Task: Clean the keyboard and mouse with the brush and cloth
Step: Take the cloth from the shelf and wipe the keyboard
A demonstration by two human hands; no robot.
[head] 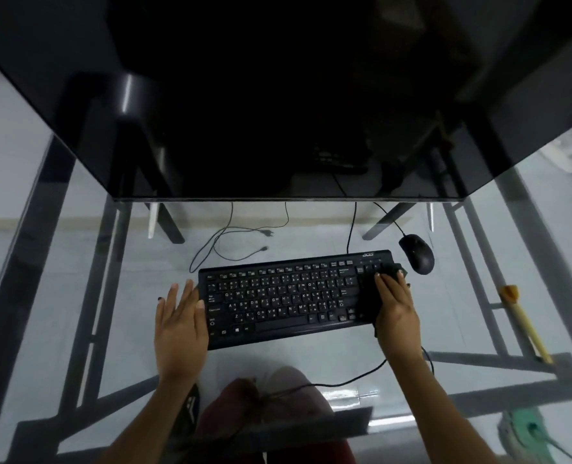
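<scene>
A black keyboard lies on the glass desk in front of me. My right hand presses a dark cloth onto the keyboard's right end, over the number pad. My left hand rests flat with fingers spread against the keyboard's left edge. A black wired mouse sits just beyond the keyboard's far right corner. A brush with a pale wooden handle and orange head lies on the desk at the right, apart from both hands.
A large dark monitor fills the far half of the desk. Loose cables trail behind the keyboard, and one cable runs toward me. The desk frame and my knees show through the glass. A green item lies low at the right.
</scene>
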